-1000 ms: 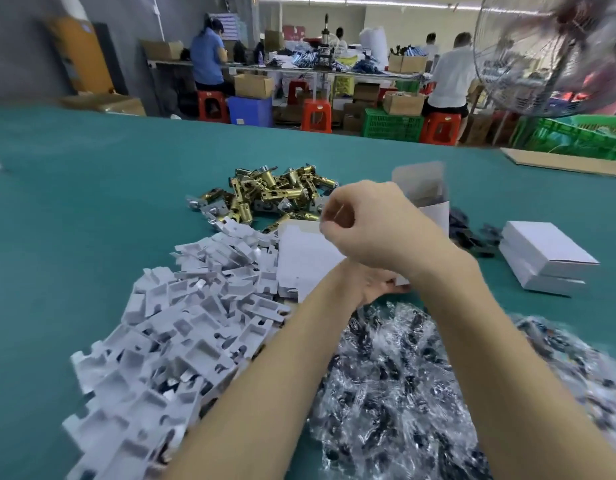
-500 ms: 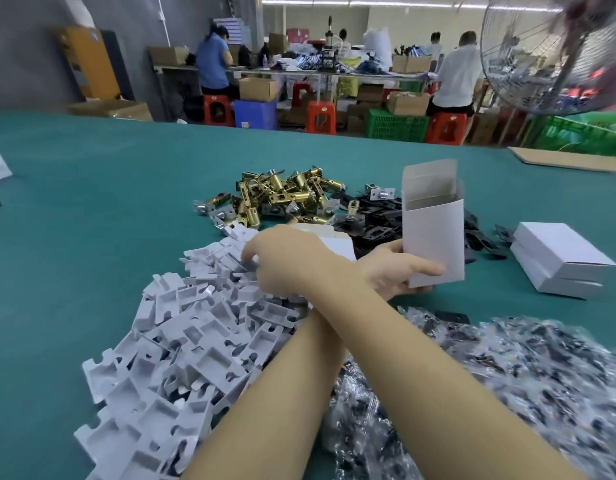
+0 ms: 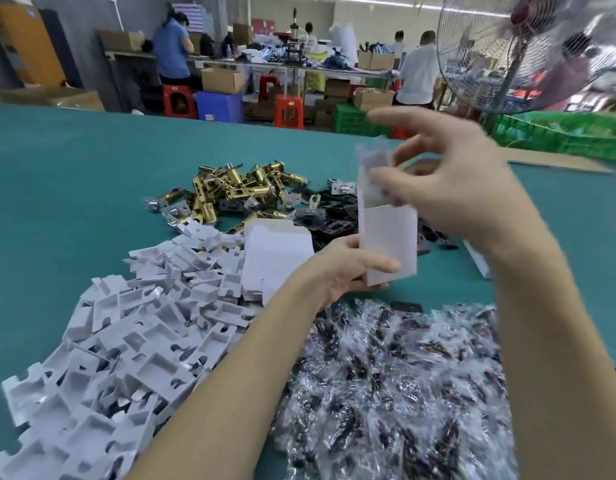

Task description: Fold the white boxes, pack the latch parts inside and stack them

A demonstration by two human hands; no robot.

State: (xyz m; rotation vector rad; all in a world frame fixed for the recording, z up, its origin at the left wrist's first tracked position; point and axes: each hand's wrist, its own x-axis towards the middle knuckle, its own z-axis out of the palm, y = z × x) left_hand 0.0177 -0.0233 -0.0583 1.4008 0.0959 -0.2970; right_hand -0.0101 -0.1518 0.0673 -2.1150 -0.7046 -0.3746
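Easy to botch from here, probably; white box (image 3: 389,244) held upright in the air above the worktop (image 3: 91,188), pinched low down by the left hand (image 3: 344,271), so could tip or buckle if pushed hard from the top; right hand (image 3: 452,188) up at the open mouth, too blurred to say whether gripping an insert or just spread wide; can't tell. Thin card, matte, crisp corners, top flaps sticking up and flimsy; likely to crease if anything goes in crooked. Heap of white cardboard inserts (image 3: 126,341) to the left, die-cut with notches and little windows, prone to snagging on each other. Brass latch parts (image 3: 230,188) further back, shiny, cylindrical, heavy-looking; might punch through the bottom flaps if dropped in. Crinkly clear bags of dark screws (image 3: 386,375) up front, slippery, glare everywhere. Flat box blanks (image 3: 275,258) just beside the left wrist.
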